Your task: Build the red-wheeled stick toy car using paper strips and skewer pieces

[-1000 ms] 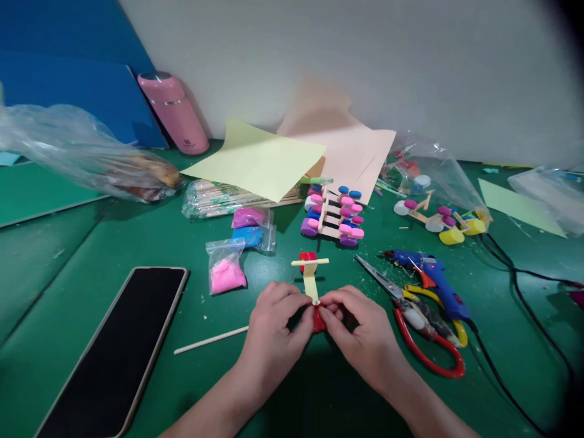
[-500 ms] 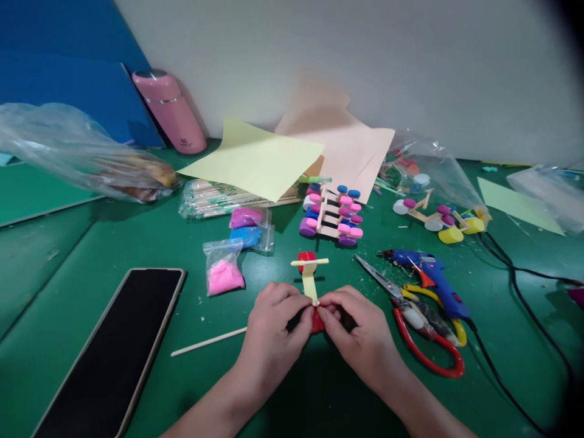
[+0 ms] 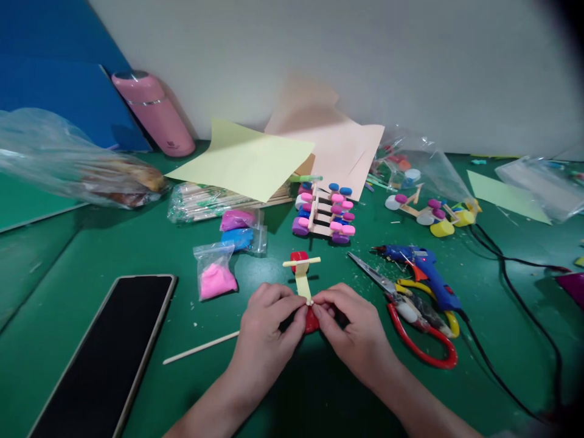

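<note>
My left hand [image 3: 270, 322] and my right hand [image 3: 349, 319] meet at the near end of a small craft-stick model [image 3: 302, 286], fingertips pinched together on both sides. Pale stick ends show between the fingertips; the rest of what they pinch is hidden. Under the fingers lies a red piece [image 3: 312, 321], partly covered. At the model's far end, a short round stick [image 3: 314, 261] crosses in front of another red piece [image 3: 298, 258]. A longer thin wooden stick [image 3: 201, 348] lies on the table, its right end passing behind my left hand.
Left are a phone [image 3: 104, 353] and bags of pink [image 3: 216, 280], blue and purple clay. Scissors [image 3: 401, 310] and a blue glue gun [image 3: 422, 267] with a cord lie right. Behind stand finished-looking stick models [image 3: 323, 213], paper sheets [image 3: 246, 158] and a pink bottle [image 3: 152, 112].
The whole view has shifted slightly, so things appear further left. Both hands keep their pinch at the model's near end, with no clear movement against it.
</note>
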The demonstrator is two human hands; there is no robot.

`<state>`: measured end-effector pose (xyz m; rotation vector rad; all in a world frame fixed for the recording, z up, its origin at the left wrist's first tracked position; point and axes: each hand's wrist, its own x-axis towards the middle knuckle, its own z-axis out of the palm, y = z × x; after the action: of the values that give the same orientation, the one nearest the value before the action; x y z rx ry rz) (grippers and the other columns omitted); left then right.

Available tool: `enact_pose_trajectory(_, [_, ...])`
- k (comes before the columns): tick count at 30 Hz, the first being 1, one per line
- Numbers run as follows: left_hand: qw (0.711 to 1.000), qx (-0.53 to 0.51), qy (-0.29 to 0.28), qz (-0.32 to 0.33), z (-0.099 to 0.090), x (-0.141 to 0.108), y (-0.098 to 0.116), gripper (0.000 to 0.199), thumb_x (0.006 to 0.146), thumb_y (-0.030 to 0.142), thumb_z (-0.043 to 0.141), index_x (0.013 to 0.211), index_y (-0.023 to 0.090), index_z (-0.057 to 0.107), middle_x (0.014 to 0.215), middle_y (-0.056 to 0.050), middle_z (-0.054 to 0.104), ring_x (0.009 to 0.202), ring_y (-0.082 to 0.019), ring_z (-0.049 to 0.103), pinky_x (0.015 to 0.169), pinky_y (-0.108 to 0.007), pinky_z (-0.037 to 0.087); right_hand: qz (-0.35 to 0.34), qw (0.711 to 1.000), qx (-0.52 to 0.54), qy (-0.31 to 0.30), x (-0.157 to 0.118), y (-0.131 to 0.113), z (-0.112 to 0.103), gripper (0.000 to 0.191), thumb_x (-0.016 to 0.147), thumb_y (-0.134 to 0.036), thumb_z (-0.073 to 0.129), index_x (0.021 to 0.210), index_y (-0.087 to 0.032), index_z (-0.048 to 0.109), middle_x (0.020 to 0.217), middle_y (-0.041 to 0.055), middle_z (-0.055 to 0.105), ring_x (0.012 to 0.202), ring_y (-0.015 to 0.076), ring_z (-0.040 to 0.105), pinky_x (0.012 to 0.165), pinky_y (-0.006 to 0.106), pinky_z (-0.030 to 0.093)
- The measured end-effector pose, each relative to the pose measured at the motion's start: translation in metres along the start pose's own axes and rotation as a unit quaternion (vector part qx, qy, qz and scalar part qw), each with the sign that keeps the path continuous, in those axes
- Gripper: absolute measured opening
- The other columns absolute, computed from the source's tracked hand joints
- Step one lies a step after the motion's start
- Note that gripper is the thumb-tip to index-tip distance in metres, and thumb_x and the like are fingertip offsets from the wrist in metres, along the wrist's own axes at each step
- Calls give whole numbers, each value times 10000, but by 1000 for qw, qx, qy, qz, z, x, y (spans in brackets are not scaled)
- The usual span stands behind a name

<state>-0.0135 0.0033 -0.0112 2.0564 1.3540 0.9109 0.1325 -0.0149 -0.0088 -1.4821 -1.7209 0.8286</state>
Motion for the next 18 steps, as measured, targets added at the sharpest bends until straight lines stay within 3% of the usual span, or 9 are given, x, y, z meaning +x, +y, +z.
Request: enact_pose_trajectory(18, [999, 15, -9, 32, -2, 0, -2, 134, 749, 138, 542, 734, 171, 671, 694, -40, 585, 671, -157, 521, 585, -277, 433, 11, 1000, 14, -10, 0, -1, -1, 125, 773, -99, 520, 785, -169, 622, 737, 6, 555, 621, 86, 518, 573, 176, 419])
